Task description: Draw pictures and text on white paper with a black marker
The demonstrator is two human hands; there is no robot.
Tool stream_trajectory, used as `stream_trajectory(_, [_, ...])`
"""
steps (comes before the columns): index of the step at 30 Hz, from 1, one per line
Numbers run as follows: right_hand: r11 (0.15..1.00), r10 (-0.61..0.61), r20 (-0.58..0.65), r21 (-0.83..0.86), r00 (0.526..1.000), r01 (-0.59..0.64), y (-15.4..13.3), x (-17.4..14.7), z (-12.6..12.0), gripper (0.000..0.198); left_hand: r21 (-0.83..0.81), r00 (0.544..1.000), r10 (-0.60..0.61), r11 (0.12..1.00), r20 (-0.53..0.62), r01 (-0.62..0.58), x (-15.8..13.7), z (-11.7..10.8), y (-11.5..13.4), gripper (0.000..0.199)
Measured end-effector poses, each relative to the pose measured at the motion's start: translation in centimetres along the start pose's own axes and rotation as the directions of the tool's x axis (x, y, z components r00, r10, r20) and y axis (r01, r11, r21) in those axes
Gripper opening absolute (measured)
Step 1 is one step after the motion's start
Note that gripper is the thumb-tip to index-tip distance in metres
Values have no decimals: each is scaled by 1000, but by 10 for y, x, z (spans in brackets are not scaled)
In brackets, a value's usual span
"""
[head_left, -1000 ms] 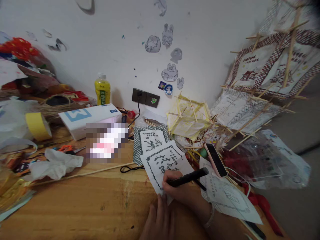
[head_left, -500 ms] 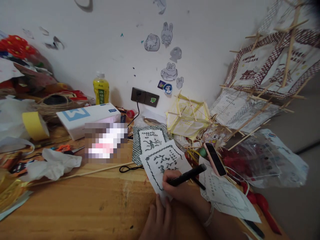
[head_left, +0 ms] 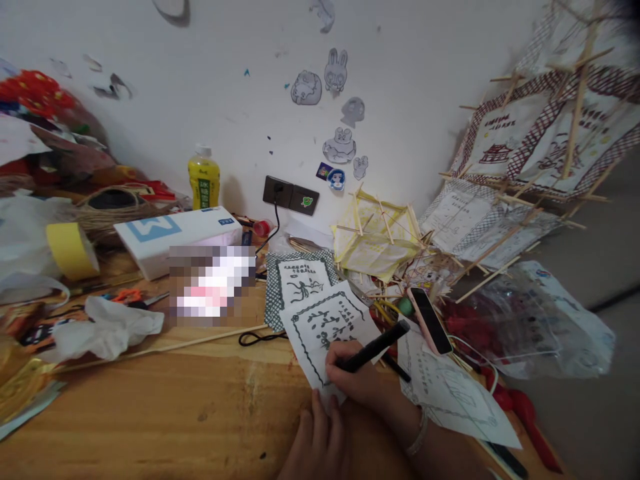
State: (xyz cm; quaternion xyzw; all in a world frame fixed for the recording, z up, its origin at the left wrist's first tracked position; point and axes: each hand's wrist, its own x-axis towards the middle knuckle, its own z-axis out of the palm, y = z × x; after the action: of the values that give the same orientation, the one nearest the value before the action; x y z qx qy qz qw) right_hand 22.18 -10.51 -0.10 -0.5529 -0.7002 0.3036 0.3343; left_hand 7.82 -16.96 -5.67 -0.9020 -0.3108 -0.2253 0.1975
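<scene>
My right hand (head_left: 353, 375) grips a black marker pen (head_left: 376, 345), its back end tilted up to the right and its tip hidden behind my fingers. Under it lies a white paper sheet (head_left: 311, 319) with a plant drawing, lines of writing and a wavy dark border. My left hand (head_left: 320, 433) rests at the sheet's lower edge, fingers stretched out and fingertips on the paper. Another drawn sheet (head_left: 273, 293) with a dark cross-hatched border is partly covered by the first. Beside my right wrist lies a third sheet (head_left: 463, 393) with a fainter drawing.
A pink-cased phone (head_left: 429, 321) and a pen lie right of the sheets. Behind stand a yellow paper-and-stick frame (head_left: 377, 233) and larger paper lanterns (head_left: 520, 147). At left are a white box (head_left: 175, 237), yellow tape (head_left: 70, 250), crumpled tissue (head_left: 110, 327) and a drink bottle (head_left: 204, 180).
The marker's back end has dipped slightly left and my right hand has shifted a little along the sheet's lower border. My left hand stays in place.
</scene>
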Motion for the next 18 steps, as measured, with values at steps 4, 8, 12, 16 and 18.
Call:
stream_trajectory(4, [1000,-26,-10,-3,1000,26,4,0,3,18,4,1000,-8,1000,-10,8,-1,3,1,32])
stream_trajectory(8, [1000,-5,-8,-26,1000,4,4,0,2,18,-8,999,-14,1000,-35,13,0,2,1,31])
stream_trajectory(12, [998,3,4,-66,1000,-3,3,0,1,17,-8,1000,-9,1000,-21,9,1,0,0,32])
stream_trajectory(16, [998,9,-10,-63,1000,-10,6,0,2,17,3,1000,-7,1000,5,7,1,-2,0,31])
stream_trajectory(18, [997,12,-7,-81,1000,-12,7,-1,1,17,11,1000,-10,1000,8,10,2,-3,0,31])
